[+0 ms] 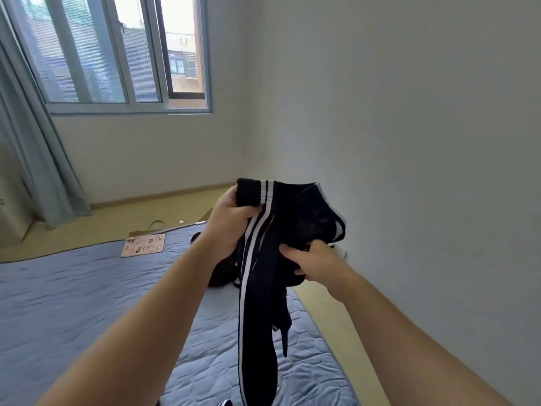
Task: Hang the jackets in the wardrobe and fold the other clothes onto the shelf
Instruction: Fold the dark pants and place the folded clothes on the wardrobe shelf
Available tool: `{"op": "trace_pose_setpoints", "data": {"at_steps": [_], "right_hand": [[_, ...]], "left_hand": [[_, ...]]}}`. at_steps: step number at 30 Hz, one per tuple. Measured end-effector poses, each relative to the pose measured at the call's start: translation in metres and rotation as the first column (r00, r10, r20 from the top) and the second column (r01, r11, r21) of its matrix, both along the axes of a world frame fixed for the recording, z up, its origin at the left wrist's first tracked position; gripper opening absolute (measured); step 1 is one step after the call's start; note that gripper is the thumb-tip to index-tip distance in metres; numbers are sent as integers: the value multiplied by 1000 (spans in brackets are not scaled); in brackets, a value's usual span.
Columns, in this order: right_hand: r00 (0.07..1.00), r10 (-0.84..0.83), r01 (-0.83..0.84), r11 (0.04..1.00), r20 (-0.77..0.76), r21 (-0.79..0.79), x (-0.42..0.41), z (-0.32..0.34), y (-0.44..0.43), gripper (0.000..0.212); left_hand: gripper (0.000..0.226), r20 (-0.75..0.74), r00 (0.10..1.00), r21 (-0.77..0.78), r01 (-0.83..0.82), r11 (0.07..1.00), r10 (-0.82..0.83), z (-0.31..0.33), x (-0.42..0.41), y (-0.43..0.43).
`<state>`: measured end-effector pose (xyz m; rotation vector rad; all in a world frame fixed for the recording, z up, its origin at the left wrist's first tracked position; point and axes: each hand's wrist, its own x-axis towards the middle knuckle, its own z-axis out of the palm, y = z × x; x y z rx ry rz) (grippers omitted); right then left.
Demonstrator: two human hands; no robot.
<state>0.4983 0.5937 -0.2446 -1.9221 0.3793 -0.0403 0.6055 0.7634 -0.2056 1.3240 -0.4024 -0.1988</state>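
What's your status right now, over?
Left hand and right hand both grip the striped dark garment. Held up over the mattress. Nothing in the way; wardrobe unseen.

Plain white walls [409, 112] meet in a corner at centre. Big white-framed sliding window [117, 54] sits top left in the far wall, right pane slid open; daylight comes in, bldgs visible outside. Pale blue-grey fabric curtain [38, 159] hangs at the window's left side, reaching down to the yellowish-tan floor [102, 224]. Light wooden skirting strip [152, 197] runs along the wall base. Blue-grey quilted mattress [73, 303] lies flat on the floor, filling the lower left. Pink rectangular board w/ small black drawings [143, 244] rests at the mattress's far edge. Flat brown cardboard piece [175, 227] lies just beyond that edge.
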Motion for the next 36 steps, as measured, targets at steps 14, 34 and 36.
{"op": "trace_pose_setpoints", "data": {"at_steps": [14, 34, 36], "right_hand": [[885, 185, 8, 911, 427, -411, -3, 85, 0, 44], [936, 104, 119, 806, 336, -580, 29, 126, 0, 12], [953, 147, 63, 759, 265, -648, 24, 137, -10, 21]], "left_hand": [[38, 63, 929, -189, 370, 909, -365, 58, -8, -5], [72, 194, 951, 401, 146, 905, -239, 11, 17, 5], [57, 188, 970, 404, 69, 912, -157, 19, 25, 6]]}}
